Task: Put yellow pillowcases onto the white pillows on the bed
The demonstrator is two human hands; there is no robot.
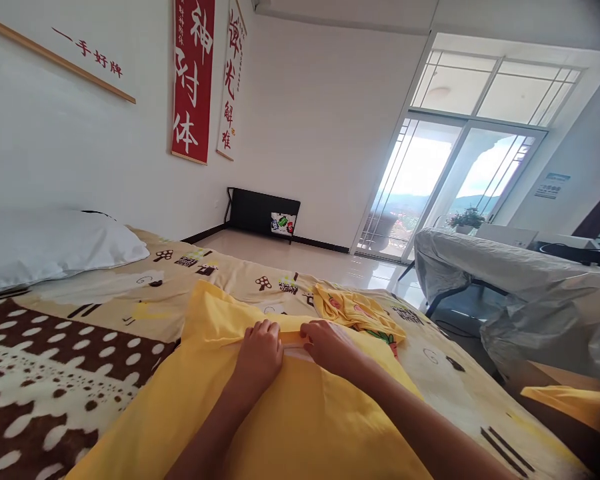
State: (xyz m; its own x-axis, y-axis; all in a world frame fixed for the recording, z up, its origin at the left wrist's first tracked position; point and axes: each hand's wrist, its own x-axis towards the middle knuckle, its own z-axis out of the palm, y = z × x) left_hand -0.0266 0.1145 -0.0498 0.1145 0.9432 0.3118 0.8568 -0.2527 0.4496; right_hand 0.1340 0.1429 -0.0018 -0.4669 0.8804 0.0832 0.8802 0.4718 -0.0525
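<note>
A large yellow cloth cover (290, 427), like a pillowcase, lies spread on the bed right in front of me, its far left corner standing up in a soft peak. My left hand (261, 347) grips the far edge of this cloth with curled fingers. Just to its right, my right hand (330, 343) pinches the same edge between thumb and fingers. Between the two hands runs a folded strip of the hem, with a paler pinkish band below it. Beyond my right hand lies a crumpled yellow printed cloth (357, 310).
A patterned bedspread (245, 270) covers the bed, with a white pillow (65, 247) at left. A folded black table (260, 212) leans against the far wall. Right of the bed stand a plastic-covered table (480, 257) and a cardboard box (555, 377) with yellow cloth over it.
</note>
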